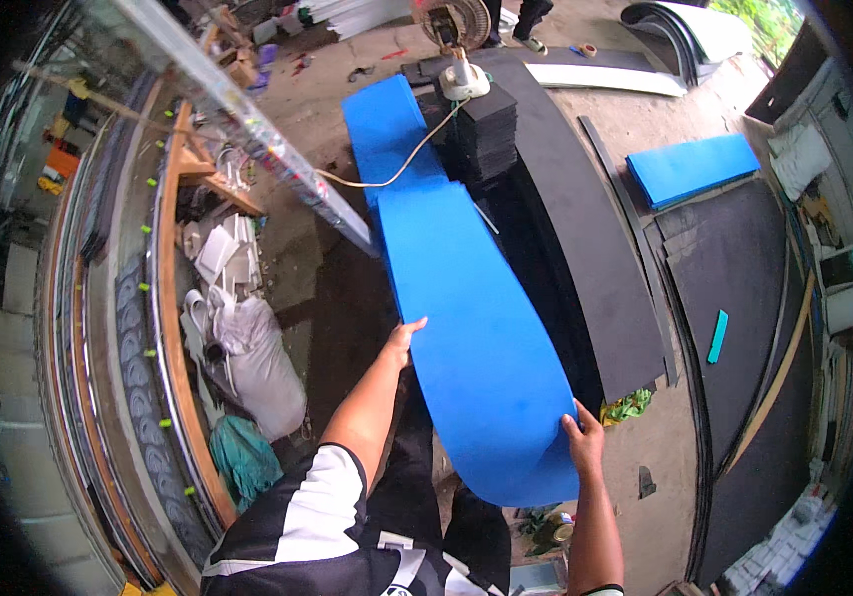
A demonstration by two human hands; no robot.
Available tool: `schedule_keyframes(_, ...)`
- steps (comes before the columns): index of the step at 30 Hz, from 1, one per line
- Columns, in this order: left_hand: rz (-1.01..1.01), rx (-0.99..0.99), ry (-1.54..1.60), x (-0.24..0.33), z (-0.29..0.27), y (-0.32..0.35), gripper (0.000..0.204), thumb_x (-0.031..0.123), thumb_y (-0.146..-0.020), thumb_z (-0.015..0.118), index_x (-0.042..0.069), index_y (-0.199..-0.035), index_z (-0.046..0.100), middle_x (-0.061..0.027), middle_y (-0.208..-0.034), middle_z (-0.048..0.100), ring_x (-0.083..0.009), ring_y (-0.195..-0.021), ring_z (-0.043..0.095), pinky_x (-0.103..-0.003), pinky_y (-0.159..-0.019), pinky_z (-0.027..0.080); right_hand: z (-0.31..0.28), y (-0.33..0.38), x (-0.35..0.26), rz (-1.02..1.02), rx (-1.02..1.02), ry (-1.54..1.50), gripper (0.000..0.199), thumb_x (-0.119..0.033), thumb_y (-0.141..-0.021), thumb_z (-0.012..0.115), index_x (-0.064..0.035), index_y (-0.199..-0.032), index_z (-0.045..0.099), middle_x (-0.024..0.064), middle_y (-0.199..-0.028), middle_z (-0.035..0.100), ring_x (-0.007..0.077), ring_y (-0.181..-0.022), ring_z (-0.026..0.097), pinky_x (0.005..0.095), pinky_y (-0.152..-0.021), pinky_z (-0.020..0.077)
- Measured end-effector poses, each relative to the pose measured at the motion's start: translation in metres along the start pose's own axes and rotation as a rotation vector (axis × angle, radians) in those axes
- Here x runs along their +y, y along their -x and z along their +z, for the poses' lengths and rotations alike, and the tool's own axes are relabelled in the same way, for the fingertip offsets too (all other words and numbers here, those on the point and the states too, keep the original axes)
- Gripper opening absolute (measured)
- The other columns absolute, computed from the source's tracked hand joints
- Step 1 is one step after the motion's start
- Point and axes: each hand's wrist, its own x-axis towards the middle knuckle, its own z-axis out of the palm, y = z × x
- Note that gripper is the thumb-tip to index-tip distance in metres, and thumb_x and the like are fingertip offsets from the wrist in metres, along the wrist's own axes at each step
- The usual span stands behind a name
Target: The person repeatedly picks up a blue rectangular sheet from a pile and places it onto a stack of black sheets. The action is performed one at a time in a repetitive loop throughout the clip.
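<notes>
Since the long blue foam sheet (466, 328) runs straight away from the person over the black foam stack (585, 258), both hands grip its near end; left hand (401, 340) higher on the left edge, right hand (582, 437) nearer the body.

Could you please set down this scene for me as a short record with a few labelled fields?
setting: cluttered workshop with a concrete floor
left hand: left hand on the left edge of the long blue foam sheet
right hand: right hand gripping the sheet's right edge near its near end
sheet: lies lengthwise away from the person, beside the stack of black foam sheets
nearby: white electric fan on the black stack; smaller blue foam sheet at right; white sack at left
</notes>
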Motion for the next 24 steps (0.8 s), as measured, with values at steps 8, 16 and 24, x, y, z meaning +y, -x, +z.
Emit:
schedule_keyframes(8, -0.053, 0.084, 0.016, 0.031, -0.084, -0.077, 0.059, 0.027, -0.087, 0.079, 0.01, -0.138, 0.054, -0.0138, -0.128, 0.063, -0.0332, -0.117, 0.06, -0.057, -0.097, 0.05, 0.098, -0.058, -0.026, 0.087, 0.057, 0.152, 0.048, -0.029, -0.089, 0.075, -0.0163, -0.135, 0.067, 0.0168, -0.123, 0.072, 0.0272, -0.117, 0.069, 0.0378, -0.099, 0.0502)
schedule_keyframes(16, 0.002, 0.012, 0.202, 0.07, -0.076, -0.083, 0.063, 0.038, -0.092, 0.075, 0.01, -0.143, 0.051, -0.0124, -0.136, 0.059, -0.0334, -0.126, 0.055, -0.057, -0.105, 0.046, 0.187, -0.162, -0.104, 0.055, 0.073, 0.331, 0.048, -0.038, -0.092, 0.071, -0.024, -0.137, 0.066, 0.0145, -0.129, 0.069, 0.032, -0.121, 0.066, 0.0429, -0.101, 0.0499)
schedule_keyframes(24, 0.026, 0.17, 0.264, -0.016, -0.058, -0.043, 0.059, 0.039, -0.097, 0.069, 0.011, -0.145, 0.05, -0.0109, -0.144, 0.056, -0.0311, -0.132, 0.051, -0.053, -0.112, 0.04, 0.226, -0.238, -0.107, -0.077, 0.031, 0.235, 0.056, -0.05, -0.089, 0.072, -0.0081, -0.126, 0.066, 0.0215, -0.111, 0.074, 0.0373, -0.106, 0.071, 0.0451, -0.089, 0.054)
